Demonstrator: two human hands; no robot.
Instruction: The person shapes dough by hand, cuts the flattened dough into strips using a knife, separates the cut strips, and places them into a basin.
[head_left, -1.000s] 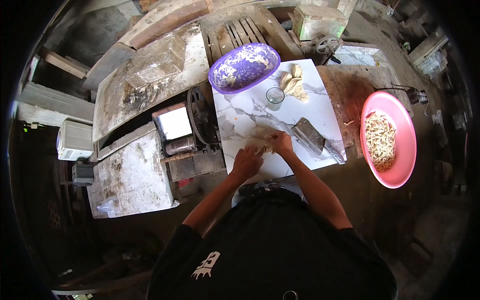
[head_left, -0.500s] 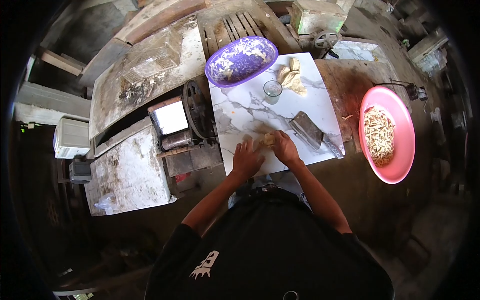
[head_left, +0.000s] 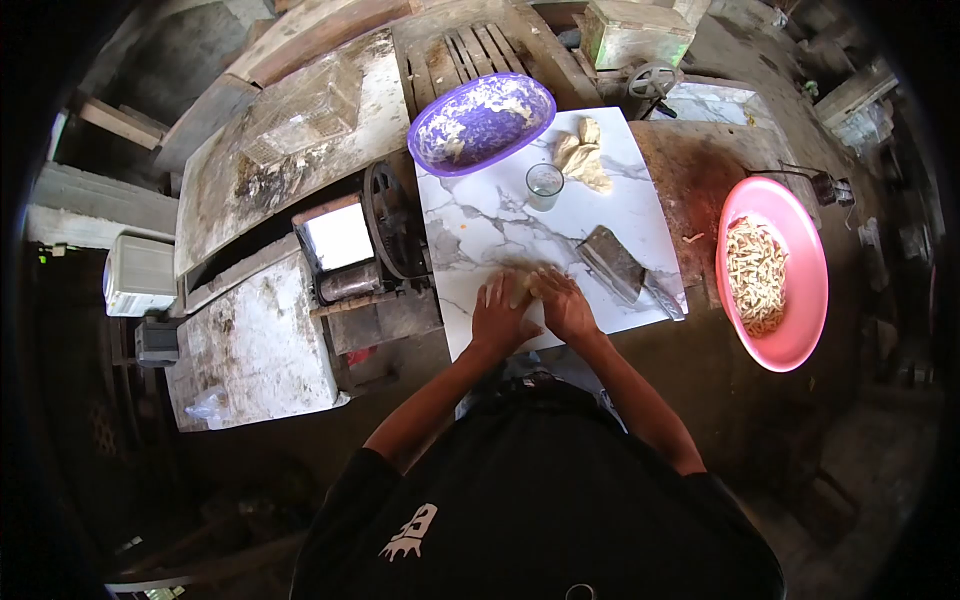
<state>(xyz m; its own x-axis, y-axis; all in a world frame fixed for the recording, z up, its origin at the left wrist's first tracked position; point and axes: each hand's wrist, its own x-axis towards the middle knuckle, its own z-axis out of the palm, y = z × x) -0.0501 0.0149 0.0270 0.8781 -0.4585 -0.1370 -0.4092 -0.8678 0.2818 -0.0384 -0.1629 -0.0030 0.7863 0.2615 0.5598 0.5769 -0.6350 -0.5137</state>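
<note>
My left hand [head_left: 502, 311] lies on the marble-patterned board with its fingers stretched forward, its inner side against a small piece of dough [head_left: 524, 289]. My right hand [head_left: 564, 304] curls over the same dough from the other side and covers most of it. Right of my hands lies a cleaver [head_left: 614, 264], its handle pointing toward the near right corner. Further back stand a drinking glass [head_left: 544, 186] and a larger lump of dough [head_left: 582, 157]. A purple basin [head_left: 483, 125] smeared with dough rests at the board's far left corner.
A pink basin [head_left: 808, 275] with many short dough strips stands to the right. Left of the board [head_left: 480, 215] is a roller machine [head_left: 345, 240] with a large wheel. Stained worktops [head_left: 260, 345] and a wire basket [head_left: 305, 115] lie further left.
My left hand has moved right and closed in against the dough, beside my right hand. The dough is now more hidden between both hands. The cleaver and glass stay put.
</note>
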